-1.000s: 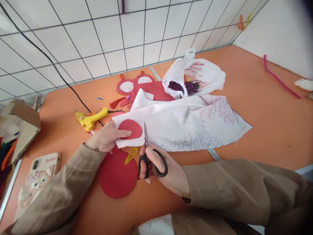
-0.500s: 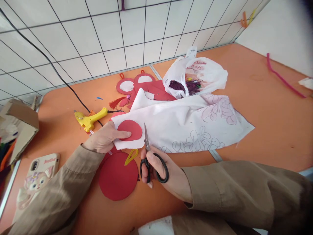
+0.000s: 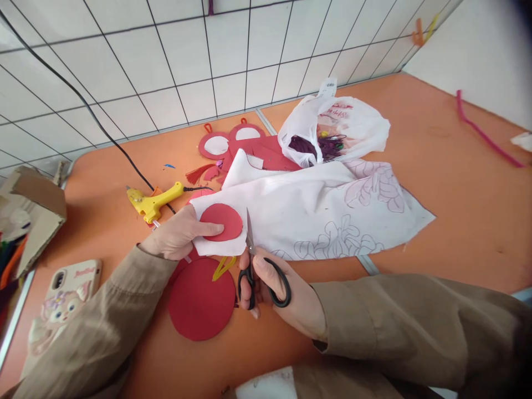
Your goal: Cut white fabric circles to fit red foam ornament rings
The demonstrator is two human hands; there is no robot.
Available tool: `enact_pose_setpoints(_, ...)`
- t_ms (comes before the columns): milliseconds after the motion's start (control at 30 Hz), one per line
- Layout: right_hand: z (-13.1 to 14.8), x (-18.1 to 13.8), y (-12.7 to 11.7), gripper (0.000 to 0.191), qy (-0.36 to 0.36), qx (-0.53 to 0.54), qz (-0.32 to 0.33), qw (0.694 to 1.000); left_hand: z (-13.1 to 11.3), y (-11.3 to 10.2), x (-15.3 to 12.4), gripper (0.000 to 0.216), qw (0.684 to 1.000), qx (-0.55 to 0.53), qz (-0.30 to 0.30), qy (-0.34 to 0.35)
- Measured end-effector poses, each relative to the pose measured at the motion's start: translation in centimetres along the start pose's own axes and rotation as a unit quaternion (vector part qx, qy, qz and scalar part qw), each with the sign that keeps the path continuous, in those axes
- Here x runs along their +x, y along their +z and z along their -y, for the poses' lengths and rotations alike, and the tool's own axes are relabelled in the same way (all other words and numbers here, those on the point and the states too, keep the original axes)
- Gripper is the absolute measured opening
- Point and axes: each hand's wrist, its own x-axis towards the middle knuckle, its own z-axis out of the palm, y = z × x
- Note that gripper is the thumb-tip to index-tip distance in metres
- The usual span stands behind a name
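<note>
My left hand [image 3: 177,233] pinches a red paper disc [image 3: 230,217] flat against a small white cloth piece [image 3: 233,247], thumb on top of the disc. My right hand [image 3: 276,285] has its fingers in the black handles of a pair of scissors [image 3: 250,244]. The blades point away from me, along the right edge of the white piece. Below lies a larger red disc [image 3: 202,299] on the table, with a yellow loop [image 3: 223,267] at its upper edge. Behind the scissors spreads a big white cloth [image 3: 286,205] with flowers drawn in outline.
A yellow glue gun [image 3: 160,202] with a black cord lies left of my left hand. Farther back are red cut-outs [image 3: 270,151] and a white plastic bag [image 3: 357,124] with dark purple tassels. A phone [image 3: 66,302] and a cardboard box [image 3: 39,199] are on the left.
The scissors' handles have spread slightly apart in my right hand. My left hand keeps the disc and white piece in nearly the same place.
</note>
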Motion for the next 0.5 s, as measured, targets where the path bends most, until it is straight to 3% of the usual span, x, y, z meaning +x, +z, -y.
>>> enact_pose_setpoints(500,-0.06,0.03,0.04,0.053,-0.009,-0.025,-0.002,1.000,-0.27,0.19,-0.22,0.029,1.000,0.009,-0.005,-0.004)
